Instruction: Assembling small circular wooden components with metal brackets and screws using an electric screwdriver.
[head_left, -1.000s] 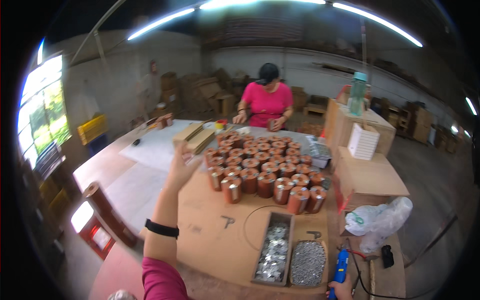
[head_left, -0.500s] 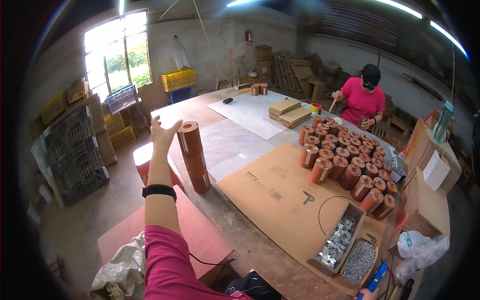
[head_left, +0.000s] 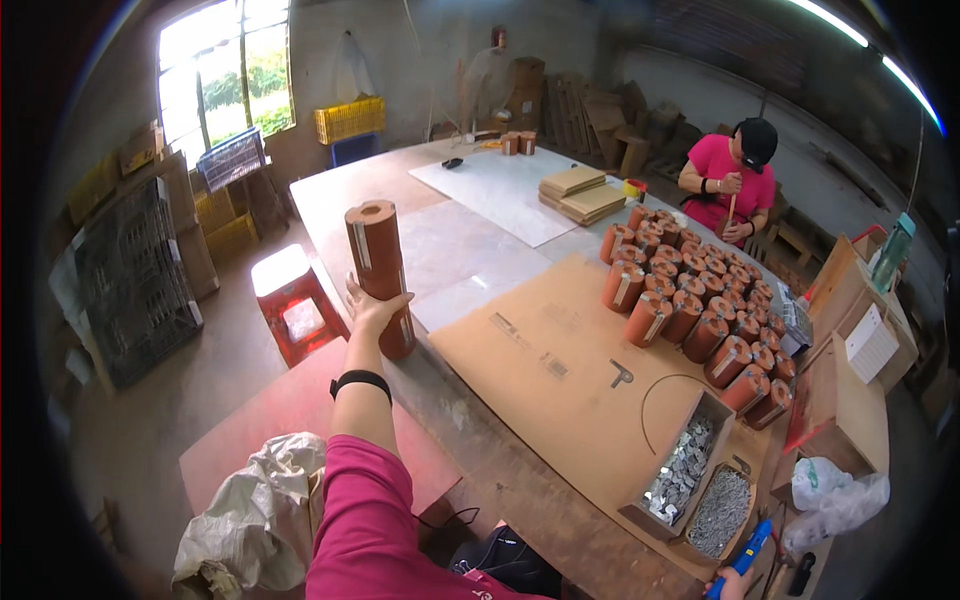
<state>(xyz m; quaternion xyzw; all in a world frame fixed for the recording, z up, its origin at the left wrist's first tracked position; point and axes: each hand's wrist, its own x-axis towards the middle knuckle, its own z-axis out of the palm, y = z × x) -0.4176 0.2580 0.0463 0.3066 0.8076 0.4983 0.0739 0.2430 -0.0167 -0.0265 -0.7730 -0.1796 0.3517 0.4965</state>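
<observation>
- Head view: the left hand (head_left: pixel 372 312) reaches out on a straight arm, fingers spread and cupped against the lower half of a tall stack of brown cylinders (head_left: pixel 381 275); a black wristband (head_left: pixel 360 381) sits on the forearm.
- The stack stands upright near the near-left edge of the tabletop (head_left: pixel 350 190), just beside the corner of a big cardboard sheet (head_left: pixel 560 370) and above a red stool (head_left: pixel 292 305) on the floor.
- Judged from that placing, the stack looks top-heavy: the grip would do better wrapped low and firm around it, with the column kept vertical and moved slowly, since a tilt could send the upper cylinder off the edge.
- The right hand (head_left: pixel 722 583) shows only at the bottom rim, closed around a blue-handled tool (head_left: pixel 745 553); the tool's working end is hard to make out.
- Further right lie many shorter brown cylinders (head_left: pixel 700 300) packed together, and a divided cardboard box (head_left: pixel 700 485) with small metal parts.
- Another person in a pink shirt (head_left: pixel 728 180) works at the far side of the tabletop; their hands are too small to read.
- Hidden or unclear: the thumb side of the left hand behind the stack, whether the stack is one piece or two, and the contents of the white bag (head_left: pixel 835 500) at the right.
</observation>
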